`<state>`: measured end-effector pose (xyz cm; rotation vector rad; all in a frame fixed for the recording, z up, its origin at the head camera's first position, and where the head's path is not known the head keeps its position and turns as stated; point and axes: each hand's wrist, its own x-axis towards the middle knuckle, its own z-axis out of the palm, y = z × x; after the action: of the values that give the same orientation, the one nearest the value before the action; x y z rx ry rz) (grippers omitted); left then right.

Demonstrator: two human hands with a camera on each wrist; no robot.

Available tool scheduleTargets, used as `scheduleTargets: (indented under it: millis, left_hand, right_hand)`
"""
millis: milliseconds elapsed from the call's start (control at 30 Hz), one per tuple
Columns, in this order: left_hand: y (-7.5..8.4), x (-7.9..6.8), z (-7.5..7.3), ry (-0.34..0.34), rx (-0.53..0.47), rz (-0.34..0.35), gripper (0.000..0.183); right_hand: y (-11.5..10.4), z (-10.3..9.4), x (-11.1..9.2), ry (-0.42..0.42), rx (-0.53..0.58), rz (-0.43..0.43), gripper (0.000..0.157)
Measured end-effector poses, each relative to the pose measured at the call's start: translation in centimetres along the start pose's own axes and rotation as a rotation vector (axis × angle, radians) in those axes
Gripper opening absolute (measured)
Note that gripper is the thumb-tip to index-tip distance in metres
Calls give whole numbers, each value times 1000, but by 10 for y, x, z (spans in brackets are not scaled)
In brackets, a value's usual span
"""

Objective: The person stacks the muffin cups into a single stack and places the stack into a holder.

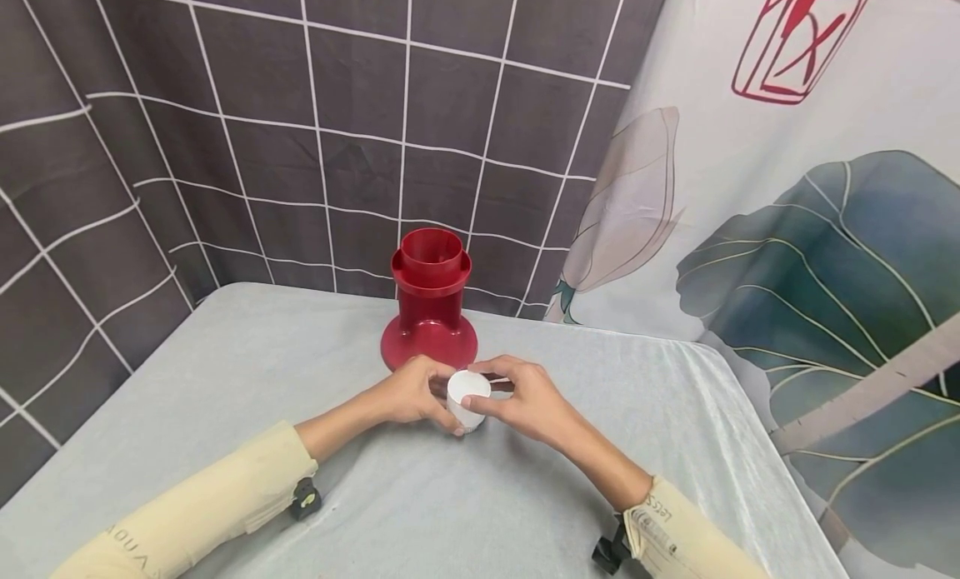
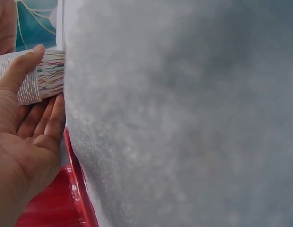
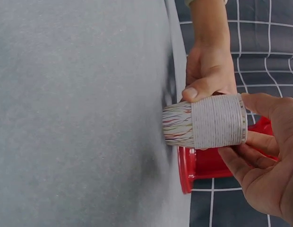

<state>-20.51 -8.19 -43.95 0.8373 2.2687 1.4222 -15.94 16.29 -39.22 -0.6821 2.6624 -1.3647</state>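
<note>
A short stack of white paper cups (image 1: 469, 385) stands upright at the middle of the table, its open mouth facing up. Nested rims form close ribs along the stack in the right wrist view, and the lowest cup (image 3: 177, 125) shows thin coloured wavy lines. My left hand (image 1: 414, 393) grips the stack low on its left side, thumb in front and fingers behind. From the right, my right hand (image 1: 531, 402) holds it near the upper rim between thumb and fingers. Just behind both hands is a red cylindrical holder (image 1: 430, 308) with a wide round base.
A pale grey cloth covers the table (image 1: 300, 346). Behind it hangs a dark curtain (image 1: 360, 87) with white grid lines, and at the right a white curtain (image 1: 697, 254) printed with large leaves. The red holder stands near the table's back edge.
</note>
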Motion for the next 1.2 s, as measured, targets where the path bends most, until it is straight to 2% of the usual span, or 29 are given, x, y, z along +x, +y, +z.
scheduleTargets:
  millis: [333,667,900,1033,1200]
  left_hand:
    - [2,-1,-1,4,-13,-5,48]
    - [6,-2,2,16,-1,-7,46]
    - [12,-4,2,29,45,-19,50]
    - [14,-6,2,24,60,-30,56]
    - [12,-10,4,30,-7,-54,64]
  right_hand:
    - [6,2,1,15,63,-1,45]
    - [14,6,-3,48,53,-26,45]
    - [23,8,-6,63,96,-61,51]
    - [31,8,-11,41,125,-100,60]
    - [40,10,-17,9,114,-121,65]
